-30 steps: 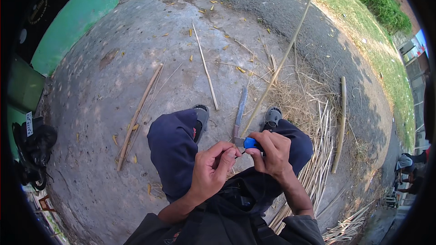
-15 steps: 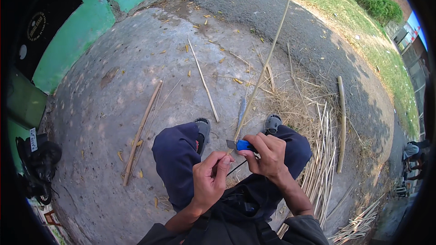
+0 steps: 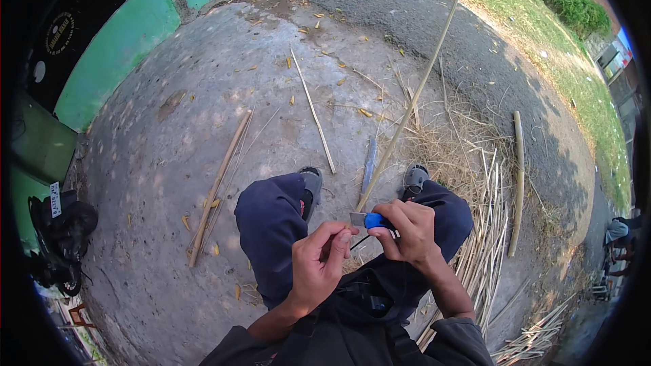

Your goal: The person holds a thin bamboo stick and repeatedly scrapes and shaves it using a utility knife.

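My left hand (image 3: 317, 262) is closed in a pinch on the near end of a long, thin bamboo strip (image 3: 407, 120). From there the strip slants away, far and to the right, past the top of the view. A blue utility knife (image 3: 376, 220) is gripped in my right hand (image 3: 411, 229), thumb and fingers wrapped round its handle. Its broad metal blade (image 3: 357, 218) points left and lies at the strip, just beyond my left fingertips. Whether the edge bites into the strip is too small to tell.
Between my feet lies a flat, dark bladed tool (image 3: 369, 164). Bamboo strips (image 3: 483, 230) and shavings (image 3: 451, 139) pile up at right, beside a thick pole (image 3: 518, 186). Another pole (image 3: 220, 186) and a pale strip (image 3: 312, 110) lie left. A motorcycle (image 3: 62, 237) stands far left.
The view has shifted slightly, so the ground and feet appear higher and further right. My right hand has moved the knife a little away from my left fingertips; both grips stay the same.
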The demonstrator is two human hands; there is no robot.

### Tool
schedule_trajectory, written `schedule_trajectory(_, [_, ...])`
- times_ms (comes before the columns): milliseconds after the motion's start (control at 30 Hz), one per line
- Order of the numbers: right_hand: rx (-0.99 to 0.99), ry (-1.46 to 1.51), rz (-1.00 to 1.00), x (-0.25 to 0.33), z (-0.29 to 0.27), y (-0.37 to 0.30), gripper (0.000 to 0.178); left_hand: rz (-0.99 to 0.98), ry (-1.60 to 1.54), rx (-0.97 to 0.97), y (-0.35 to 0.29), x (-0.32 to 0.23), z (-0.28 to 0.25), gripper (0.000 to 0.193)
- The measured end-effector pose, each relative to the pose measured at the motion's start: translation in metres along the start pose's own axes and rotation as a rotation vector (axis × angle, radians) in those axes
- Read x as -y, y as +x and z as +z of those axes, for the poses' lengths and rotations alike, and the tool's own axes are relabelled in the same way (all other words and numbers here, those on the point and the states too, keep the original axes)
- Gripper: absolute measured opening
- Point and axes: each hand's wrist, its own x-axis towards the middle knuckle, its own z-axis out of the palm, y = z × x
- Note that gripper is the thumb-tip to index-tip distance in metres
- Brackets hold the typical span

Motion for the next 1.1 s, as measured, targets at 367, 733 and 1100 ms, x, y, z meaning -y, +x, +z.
schedule_trajectory(367, [-0.031, -0.022, 0.047, -0.002, 0.002, 0.002, 0.032, -0.096, 0.011, 0.069, -0.004, 0.005, -0.001, 0.017])
schedule_trajectory(733, [-0.065, -0.031, 0.028, -0.004, -0.005, 0.005, 0.030, -0.091, 0.047, 0.094, -0.006, 0.002, 0.000, 0.018])
schedule_trajectory(1100, [-0.040, -0.048, -0.010, 0.003, -0.003, 0.002, 0.033, -0.085, 0.006, 0.094, -0.008, -0.003, -0.004, 0.022])
